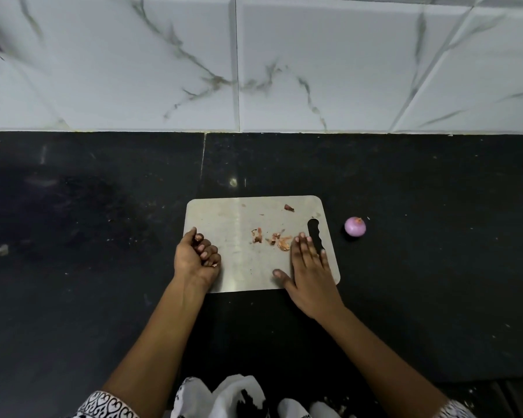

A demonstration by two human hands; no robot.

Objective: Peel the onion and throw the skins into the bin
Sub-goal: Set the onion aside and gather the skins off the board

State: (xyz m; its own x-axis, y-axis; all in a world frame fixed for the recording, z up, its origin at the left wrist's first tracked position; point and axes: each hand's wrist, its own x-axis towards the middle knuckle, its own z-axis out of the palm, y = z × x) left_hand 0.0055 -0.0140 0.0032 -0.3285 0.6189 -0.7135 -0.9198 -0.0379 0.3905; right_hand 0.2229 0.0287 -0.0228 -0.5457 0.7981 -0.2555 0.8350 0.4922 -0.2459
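A peeled purple onion (pixel 355 226) sits on the black counter, right of a steel cutting board (pixel 239 218). Scraps of onion skin (pixel 280 239) lie on the board's middle, and one more skin piece (pixel 289 208) lies near its far edge. My right hand (pixel 310 267) lies flat on the board with straight fingers, fingertips touching the skins. My left hand (pixel 195 256) rests at the board's left edge with fingers curled; a bit of skin shows at its fingertips. No bin is in view.
The black counter (pixel 88 206) runs to a white marble-tiled wall (pixel 163 70) at the back. The board has a cut-out handle (pixel 314 233) on its right side. Patterned clothing (pixel 233 396) shows at the bottom edge.
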